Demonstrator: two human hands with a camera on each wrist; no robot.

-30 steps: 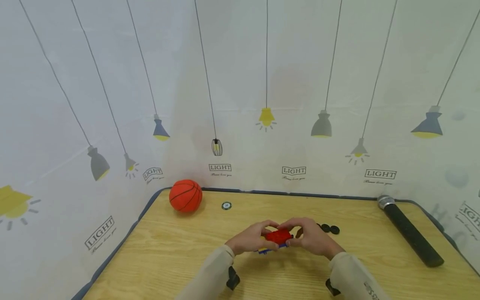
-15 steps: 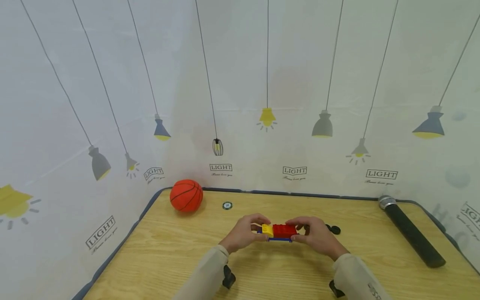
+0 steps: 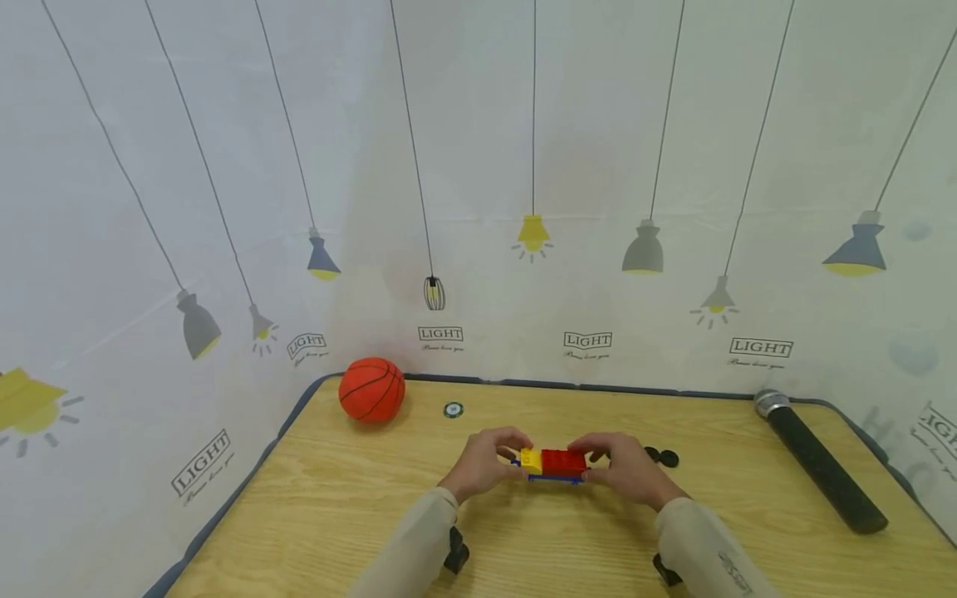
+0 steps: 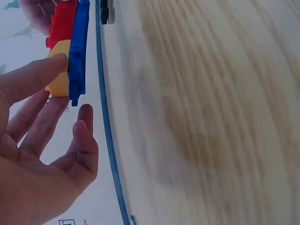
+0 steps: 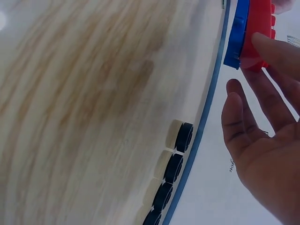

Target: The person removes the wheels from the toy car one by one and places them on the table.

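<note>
Between both hands is a toy block car body, made of a blue base (image 3: 555,478), a yellow block (image 3: 531,461) and a studded red block (image 3: 564,462). It has no wheels on it in these views. My left hand (image 3: 484,465) pinches the yellow end; in the left wrist view the thumb lies on the yellow block (image 4: 58,84). With thumb and fingers, my right hand (image 3: 628,469) grips the red end, the thumb pressing the red block (image 5: 257,28) in the right wrist view. The body is held level, raised off the table.
Several black toy wheels (image 3: 669,458) stand in a row behind the right hand, partly hidden by it. An orange ball with black lines (image 3: 371,390) and a round chip (image 3: 453,409) lie at the back left of the wooden table (image 3: 314,515). A microphone (image 3: 818,461) lies at the right.
The block body has turned from slanted to level across my view, and the yellow block came into sight. Both hands moved apart to its two ends, then stayed almost still.
</note>
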